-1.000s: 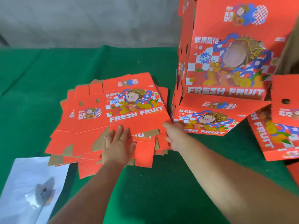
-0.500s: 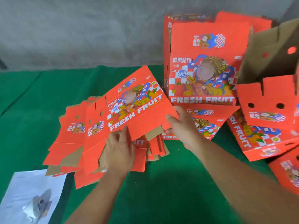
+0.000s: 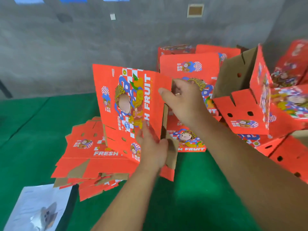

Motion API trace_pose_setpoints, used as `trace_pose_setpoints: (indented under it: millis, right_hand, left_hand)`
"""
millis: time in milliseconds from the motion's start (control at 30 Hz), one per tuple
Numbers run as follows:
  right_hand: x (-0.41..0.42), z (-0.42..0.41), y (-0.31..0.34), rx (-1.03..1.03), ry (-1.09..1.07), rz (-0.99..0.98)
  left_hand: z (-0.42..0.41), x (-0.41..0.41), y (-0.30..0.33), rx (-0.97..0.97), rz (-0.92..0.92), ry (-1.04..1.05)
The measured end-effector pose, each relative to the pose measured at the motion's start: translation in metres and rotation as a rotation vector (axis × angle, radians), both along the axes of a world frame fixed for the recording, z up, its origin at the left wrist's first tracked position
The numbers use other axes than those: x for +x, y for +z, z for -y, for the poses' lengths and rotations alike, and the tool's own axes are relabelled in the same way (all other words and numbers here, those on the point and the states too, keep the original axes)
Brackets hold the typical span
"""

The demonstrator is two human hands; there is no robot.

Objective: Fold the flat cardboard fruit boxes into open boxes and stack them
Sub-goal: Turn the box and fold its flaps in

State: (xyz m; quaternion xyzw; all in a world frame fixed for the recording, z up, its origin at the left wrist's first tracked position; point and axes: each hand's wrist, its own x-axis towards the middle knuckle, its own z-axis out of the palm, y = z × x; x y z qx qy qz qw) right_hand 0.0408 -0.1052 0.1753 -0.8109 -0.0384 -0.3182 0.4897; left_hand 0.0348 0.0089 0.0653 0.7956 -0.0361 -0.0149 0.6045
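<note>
Now upright flat box (image 3: pixel 131 104) between gripping left hand (image 3: pixel 152 147) and right hand (image 3: pixel 183 99).

One raised flat box (image 3: pixel 126 104), one flat-box pile (image 3: pixel 86 157), two hands, one plastic bag (image 3: pixel 38 209)

We hold one flat box upright over the pile.

Our left hand (image 3: pixel 152 148) grips the lower right edge of the raised box (image 3: pixel 128 104), which stands on end with its "FRESH FRUIT" print running sideways; our right hand (image 3: pixel 183 99) pinches its upper right edge, thumb on the red face. The pile (image 3: pixel 86 157) of flat boxes lies below and left of it on the green cloth (image 3: pixel 191 197). Folded boxes (image 3: pixel 250 117) crowd to its right. A white sheet (image 3: pixel 38 209) lies below-left of the pile.
</note>
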Motion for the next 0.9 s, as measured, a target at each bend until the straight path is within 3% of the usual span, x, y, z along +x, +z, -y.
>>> trace_pose_setpoints:
  millis: [200, 367, 467, 600, 667, 733, 833, 900]
  right_hand:
    - [-0.031, -0.026, 0.036, -0.391, 0.002, 0.100]
    - [-0.041, -0.031, 0.054, -0.615, -0.083, 0.040]
    - [-0.043, -0.018, 0.043, -0.758, -0.178, -0.077]
    - [-0.035, 0.010, 0.027, -0.840, -0.128, -0.188]
    - [-0.027, 0.021, 0.016, -0.862, -0.085, -0.225]
    - [-0.023, 0.022, 0.000, -0.869, 0.010, -0.261]
    - [-0.025, 0.023, -0.023, -0.747, 0.113, -0.189]
    - [-0.031, 0.037, -0.042, -0.640, -0.115, -0.007]
  left_hand:
    - [0.036, -0.036, 0.053, -0.285, 0.135, -0.002]
    - [0.042, -0.054, 0.078, -0.439, 0.153, -0.239]
    - [0.010, -0.048, 0.078, -0.280, 0.346, -0.218]
    - [-0.041, -0.004, 0.063, 0.061, 0.724, 0.258]
    - [-0.051, 0.015, 0.050, 0.195, 0.633, 0.111]
    - [-0.047, 0.017, 0.031, 0.091, 0.376, -0.193]
    - [-0.047, 0.020, -0.011, 0.072, 0.407, -0.092]
    - [-0.058, 0.020, -0.032, -0.071, 0.331, -0.021]
